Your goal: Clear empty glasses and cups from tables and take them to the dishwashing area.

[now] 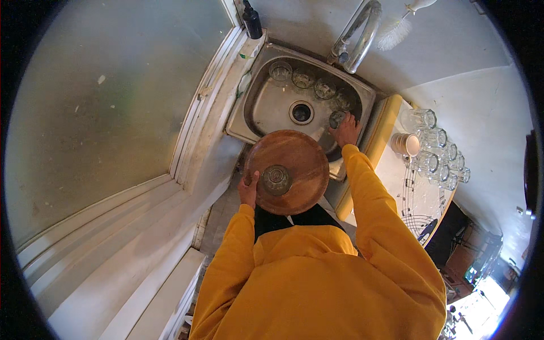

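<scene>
My left hand [248,189] grips the left rim of a round wooden tray [306,195], held in front of the sink's near edge. One clear drinking glass [276,179] stands on the tray, left of its middle. My right hand [346,132] reaches into the right side of the metal sink [258,113], its fingers closed around another drinking glass [337,119]. Several more glasses line the sink's far side, among them a glass [280,71] in the far left corner and a glass [324,88] nearer the right.
A chrome faucet [362,37] rises behind the sink, beside a white brush [394,33]. On the counter [405,192] to the right stand several upturned glasses [433,137] and stacked paper cups [405,144]. A dark bottle [251,20] stands on the ledge by the frosted window [124,113].
</scene>
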Tool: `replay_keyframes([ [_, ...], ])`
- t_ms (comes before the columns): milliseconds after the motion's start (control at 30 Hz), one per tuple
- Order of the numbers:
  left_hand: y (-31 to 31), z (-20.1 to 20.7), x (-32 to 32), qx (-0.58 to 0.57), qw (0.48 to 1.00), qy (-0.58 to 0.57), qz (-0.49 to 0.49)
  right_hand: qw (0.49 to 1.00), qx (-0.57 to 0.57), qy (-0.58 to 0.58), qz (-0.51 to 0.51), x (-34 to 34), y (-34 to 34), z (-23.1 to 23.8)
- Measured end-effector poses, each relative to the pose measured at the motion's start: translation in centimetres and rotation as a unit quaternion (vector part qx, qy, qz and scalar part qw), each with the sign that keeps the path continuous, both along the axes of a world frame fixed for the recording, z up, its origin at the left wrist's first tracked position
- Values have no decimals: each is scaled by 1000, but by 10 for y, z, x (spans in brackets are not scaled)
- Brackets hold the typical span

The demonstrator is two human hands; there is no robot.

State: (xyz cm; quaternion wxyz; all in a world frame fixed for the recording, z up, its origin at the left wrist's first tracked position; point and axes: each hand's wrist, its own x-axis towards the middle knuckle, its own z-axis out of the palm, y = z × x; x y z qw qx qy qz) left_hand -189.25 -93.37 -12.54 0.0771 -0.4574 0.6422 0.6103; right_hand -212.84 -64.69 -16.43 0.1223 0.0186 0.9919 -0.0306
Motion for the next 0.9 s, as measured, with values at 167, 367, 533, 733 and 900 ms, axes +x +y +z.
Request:
replay_keyframes([
  [167, -3, -7, -1, -17, 999, -39, -19, 998, 12, 64, 12, 4, 5, -11],
  [367, 1, -4, -2, 14, 1000, -18, 6, 996, -14, 82, -15, 7, 1, -5],
  [533, -3, -5, 7, -23, 999, 17, 33, 986, -56, 153, -17, 25, -27, 33],
  [733, -10, -20, 6, 26, 1000, 4, 12, 938, -233, 177, 187, 101, -77, 83],
  [900, 0, 2, -9, -37, 998, -44, -19, 915, -267, -27, 299, 155, -120, 170],
])
